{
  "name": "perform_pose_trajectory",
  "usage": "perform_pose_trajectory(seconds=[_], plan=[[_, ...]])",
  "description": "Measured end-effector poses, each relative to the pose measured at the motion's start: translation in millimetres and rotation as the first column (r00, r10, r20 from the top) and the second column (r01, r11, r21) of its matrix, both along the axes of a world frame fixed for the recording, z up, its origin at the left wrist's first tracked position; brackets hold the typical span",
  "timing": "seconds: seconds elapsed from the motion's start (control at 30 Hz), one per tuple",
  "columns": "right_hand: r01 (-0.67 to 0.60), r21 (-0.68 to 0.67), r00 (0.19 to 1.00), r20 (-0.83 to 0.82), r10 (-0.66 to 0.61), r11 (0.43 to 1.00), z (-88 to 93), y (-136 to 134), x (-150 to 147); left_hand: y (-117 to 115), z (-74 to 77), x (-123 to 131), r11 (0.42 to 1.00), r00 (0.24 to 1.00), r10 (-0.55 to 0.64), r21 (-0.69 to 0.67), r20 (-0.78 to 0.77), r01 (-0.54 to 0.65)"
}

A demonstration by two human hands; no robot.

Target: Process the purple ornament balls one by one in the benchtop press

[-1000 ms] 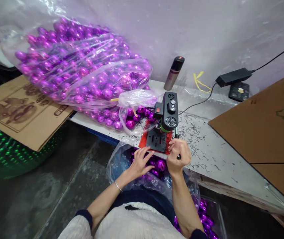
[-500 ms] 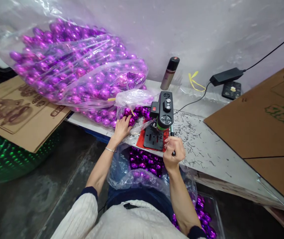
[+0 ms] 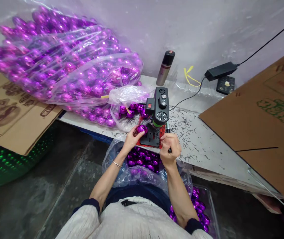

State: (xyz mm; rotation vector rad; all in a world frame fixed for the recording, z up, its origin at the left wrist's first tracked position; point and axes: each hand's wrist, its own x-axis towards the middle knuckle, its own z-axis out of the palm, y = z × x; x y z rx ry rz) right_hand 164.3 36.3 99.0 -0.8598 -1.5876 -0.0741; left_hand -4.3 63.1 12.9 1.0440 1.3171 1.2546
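Observation:
Between the fingers of my left hand (image 3: 132,138) is a shiny purple ball (image 3: 142,129), held just left of a small black bench press (image 3: 161,106). My right hand (image 3: 170,148) is wrapped round the press's lever handle (image 3: 168,131) on its right side. The press has a slotted black base plate (image 3: 150,137) over a red sheet (image 3: 162,132). Behind my left hand, more purple balls (image 3: 130,113) spill from the mouth of a big clear plastic bag (image 3: 82,66). Below the table edge, an open plastic bag at my lap holds purple balls (image 3: 144,159).
Dark scraps (image 3: 184,132) litter the white table right of the press. A spray can (image 3: 165,68), yellow ribbon (image 3: 190,77) and black power adapter (image 3: 221,71) lie along the back. Cardboard stands right (image 3: 261,126) and lies left (image 3: 20,113); a tub of purple balls (image 3: 201,212) is low right.
My left hand has moved right from the spilled balls towards the press, bringing one purple ball. My right hand stays on the lever. The view has shifted slightly.

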Motion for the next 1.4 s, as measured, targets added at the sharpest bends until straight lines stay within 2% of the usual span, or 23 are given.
perform_pose_trajectory(seconds=[0.07,0.2,0.33,0.43,0.53,0.63,0.73,0.9,1.13,1.23,1.4], plan=[[-0.003,0.001,1.0,0.002,0.003,1.0,-0.1,0,1,1,2.2,3,0.996,0.976,-0.054,0.056,-0.21,0.067],[-0.015,0.005,1.0,0.0,0.015,1.0,-1.3,0,1,5,11.0,2,0.953,0.827,-0.099,0.186,-0.553,0.238],[-0.013,-0.01,1.0,0.009,0.013,1.0,-2.8,-1,2,12,17.9,4,0.922,0.698,-0.132,0.171,-0.704,0.347],[-0.009,-0.019,1.0,0.019,0.009,1.0,-3.2,-1,3,17,20.6,7,0.916,0.652,-0.159,0.136,-0.742,0.378],[-0.003,-0.02,1.0,0.016,0.003,1.0,-2.4,-2,3,20,20.0,9,0.924,0.661,-0.159,0.125,-0.733,0.362],[0.002,-0.023,1.0,0.013,-0.001,1.0,-0.4,-2,2,20,17.4,11,0.935,0.703,-0.124,0.155,-0.7,0.319],[-0.003,-0.018,1.0,0.024,0.004,1.0,1.6,-2,2,21,15.5,11,0.926,0.74,-0.133,0.183,-0.659,0.329],[0.012,-0.026,0.999,0.036,-0.011,1.0,2.0,-3,3,22,10.8,20,0.922,0.726,-0.135,0.182,-0.674,0.341],[0.008,-0.029,0.999,0.049,-0.006,1.0,2.8,-5,4,10,-12.7,34,0.955,0.844,-0.005,0.247,-0.537,0.163],[0.012,-0.031,0.999,0.033,-0.011,0.999,-2.3,-5,4,7,-18.4,33,0.95,0.853,0.02,0.276,-0.522,0.147],[0.012,-0.01,1.0,-0.005,-0.012,1.0,-25.8,-2,2,9,-20.4,31,0.946,0.845,0.022,0.285,-0.535,0.156]])
